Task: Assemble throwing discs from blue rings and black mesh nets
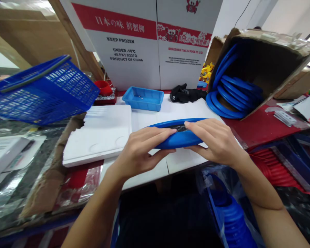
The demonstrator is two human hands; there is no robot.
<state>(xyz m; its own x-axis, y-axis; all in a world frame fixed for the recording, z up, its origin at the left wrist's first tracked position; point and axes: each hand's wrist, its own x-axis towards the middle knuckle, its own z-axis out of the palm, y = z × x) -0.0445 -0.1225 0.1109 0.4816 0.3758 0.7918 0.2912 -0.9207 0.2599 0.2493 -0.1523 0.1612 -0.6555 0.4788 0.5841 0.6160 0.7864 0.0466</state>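
Note:
A blue plastic ring (181, 140) with black perforated material showing inside it is held nearly edge-on above the white worktop. My left hand (144, 150) grips its left side, thumb below and fingers over the top. On the right side my right hand (213, 139) holds it the same way, fingertips near the black part (180, 128). Both hands are closed on the rim. Behind it stands a light blue tray (144, 99) with a few tiny pieces in it. A black glove-like item (183, 93) lies to the tray's right.
More blue rings (234, 98) are stacked in an open cardboard box (271, 62) at right. A white foam slab (100, 134) and a tilted blue basket (43, 91) are on the left. White printed cartons (134, 74) stand at the back. Below right, a bag holds blue parts (229, 213).

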